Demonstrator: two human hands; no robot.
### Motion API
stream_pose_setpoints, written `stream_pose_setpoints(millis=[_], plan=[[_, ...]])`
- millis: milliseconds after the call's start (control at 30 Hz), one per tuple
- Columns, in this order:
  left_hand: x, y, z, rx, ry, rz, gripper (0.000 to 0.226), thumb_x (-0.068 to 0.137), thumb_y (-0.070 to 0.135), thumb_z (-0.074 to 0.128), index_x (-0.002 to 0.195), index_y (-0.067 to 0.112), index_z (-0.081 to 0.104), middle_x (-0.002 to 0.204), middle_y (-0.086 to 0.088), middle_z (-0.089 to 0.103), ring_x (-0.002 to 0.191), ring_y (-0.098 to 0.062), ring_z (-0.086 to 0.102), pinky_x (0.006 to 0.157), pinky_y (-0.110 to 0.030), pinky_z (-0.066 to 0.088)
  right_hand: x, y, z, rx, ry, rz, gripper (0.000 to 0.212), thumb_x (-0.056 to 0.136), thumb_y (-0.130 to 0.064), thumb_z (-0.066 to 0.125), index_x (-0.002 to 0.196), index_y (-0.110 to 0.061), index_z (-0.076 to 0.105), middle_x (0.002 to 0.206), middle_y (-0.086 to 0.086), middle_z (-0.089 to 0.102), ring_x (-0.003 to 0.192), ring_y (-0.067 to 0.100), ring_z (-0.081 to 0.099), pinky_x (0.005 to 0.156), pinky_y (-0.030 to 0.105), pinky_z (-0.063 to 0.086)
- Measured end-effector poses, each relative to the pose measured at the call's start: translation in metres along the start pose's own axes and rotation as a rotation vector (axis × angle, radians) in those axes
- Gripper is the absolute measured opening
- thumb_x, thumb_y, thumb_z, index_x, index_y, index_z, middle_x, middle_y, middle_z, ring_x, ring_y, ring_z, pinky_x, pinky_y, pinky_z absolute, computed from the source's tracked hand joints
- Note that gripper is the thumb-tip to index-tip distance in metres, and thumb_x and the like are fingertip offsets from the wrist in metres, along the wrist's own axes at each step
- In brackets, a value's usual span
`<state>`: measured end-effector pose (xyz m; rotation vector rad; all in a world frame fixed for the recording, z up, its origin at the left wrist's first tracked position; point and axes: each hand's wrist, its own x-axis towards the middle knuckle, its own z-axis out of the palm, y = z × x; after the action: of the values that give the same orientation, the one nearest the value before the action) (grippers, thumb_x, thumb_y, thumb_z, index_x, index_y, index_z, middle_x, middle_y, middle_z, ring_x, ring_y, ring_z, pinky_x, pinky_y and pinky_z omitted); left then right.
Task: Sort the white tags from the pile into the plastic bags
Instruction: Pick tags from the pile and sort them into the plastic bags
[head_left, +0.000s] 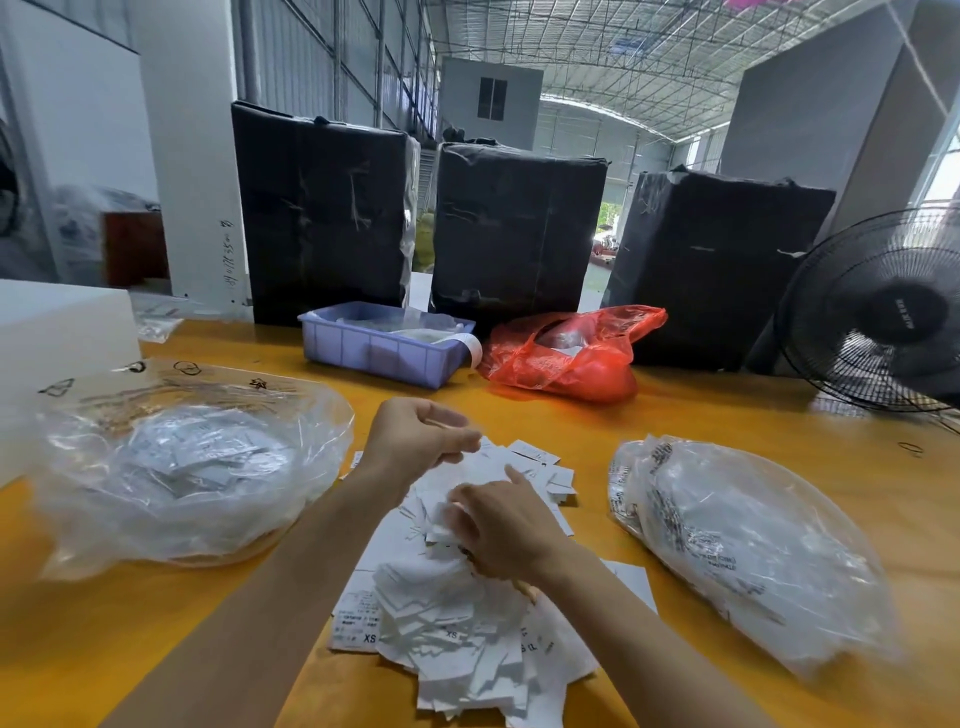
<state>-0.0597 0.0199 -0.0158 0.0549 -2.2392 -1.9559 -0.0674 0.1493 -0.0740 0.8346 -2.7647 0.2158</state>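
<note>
Setting: warehouse hall with a metal truss roof; my yellow worktop (727, 415) runs across the view

Back row: three black wrapped bales (514, 228) stand along the far edge from 11 to 1 o'clock; a black fan (883, 312) stands at 2 o'clock; a white block (57, 332) sits at 10 o'clock

Mid worktop: a lilac tray (379, 353) at 12 o'clock holds clear bags and a white strip that hangs over its right rim; just beside it at 1 o'clock lies a red plastic bag (566, 358)

Pile of white tags (452, 623): spread in front of me from the centre down to 6 o'clock; some tags show "XS" print; a larger printed sheet lies under the near part

Left plastic bag (187, 467): at 9 o'clock, clear, open, with white tags lying inside

Right plastic bag (748, 551): at 3 o'clock, clear with black print, white contents inside; apart from the pile

My left hand (421, 436): raised over the far end of the pile; fingers curled, my grip pinching what looks like a few white tags, blurred

My right hand (498, 525): down on the middle of the pile; fingers curled into the tags, forefinger stretched toward 12 o'clock; my grip is closed round a small bunch of tags
</note>
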Motion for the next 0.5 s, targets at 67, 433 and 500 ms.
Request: stream_pose_setpoints(millis=[67,433,500], plan=[[0.001,-0.001,-0.001,-0.027,0.003,0.011,0.014,0.076,0.011,0.077,0.085,0.003,0.069,0.068,-0.005,0.073,0.049,-0.003,0.063,0.047,-0.011,0.048,-0.002,0.009,-0.005,0.190,0.132,0.087,0.022,0.092,-0.013,0.044,0.095,-0.008,0.065,0.090,0.011,0.071,0.085,0.029,0.062,0.090,0.035,0.043],[0.006,-0.005,-0.001,-0.073,0.013,-0.025,0.013,0.087,0.015,0.067,0.087,0.003,0.071,0.076,-0.005,0.074,0.063,-0.013,0.066,0.063,-0.022,0.052,-0.021,0.042,-0.048,1.475,0.056,0.481,0.009,0.090,-0.006,0.058,0.090,-0.002,0.065,0.086,0.015,0.074,0.086,0.024,0.072,0.092,0.036,0.051],[0.004,-0.004,0.000,-0.088,-0.031,-0.044,0.012,0.084,0.014,0.070,0.086,0.003,0.071,0.075,-0.005,0.074,0.061,-0.010,0.066,0.060,-0.020,0.053,-0.020,0.040,-0.050,1.492,0.075,0.485,0.007,0.088,-0.006,0.062,0.081,-0.004,0.063,0.082,0.014,0.073,0.082,0.023,0.071,0.091,0.036,0.051]])
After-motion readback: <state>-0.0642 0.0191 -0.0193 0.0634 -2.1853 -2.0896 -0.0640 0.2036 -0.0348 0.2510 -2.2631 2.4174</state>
